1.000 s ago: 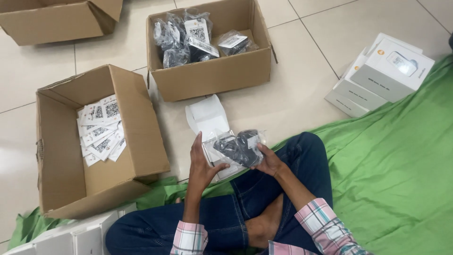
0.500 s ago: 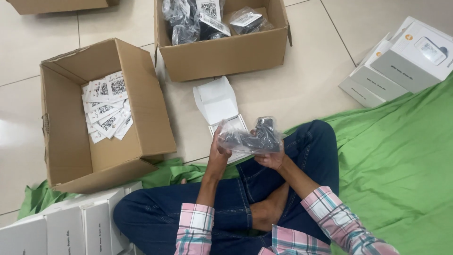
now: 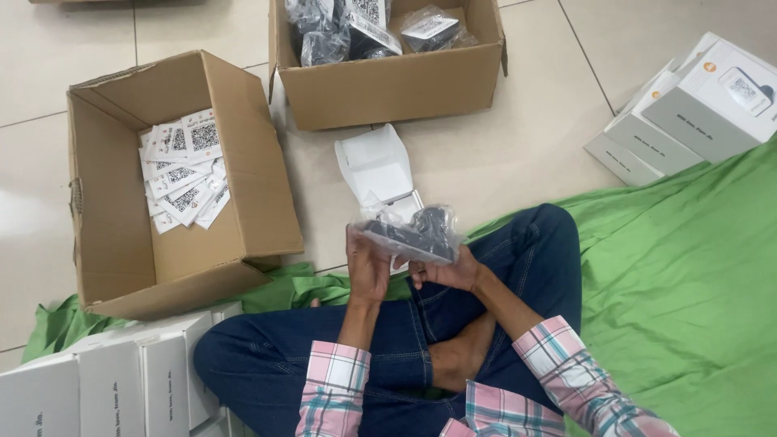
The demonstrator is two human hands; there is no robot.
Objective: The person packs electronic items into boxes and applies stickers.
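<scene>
Crinkly clear plastic bag of black parts point(image 3: 409, 229) rests clasped between our left hand point(image 3: 367, 267) and right hand point(image 3: 447, 271); light, slippery, we judge, best supported from beneath.

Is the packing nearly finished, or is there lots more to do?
Some looks done: closed white boxes are stacked by the knee, more at upper right. In hand: the left hand and right hand hold a clear bag with a black part over an open white box. Probably plenty is left: a carton holds more bagged parts, another carton many leaflets.
</scene>
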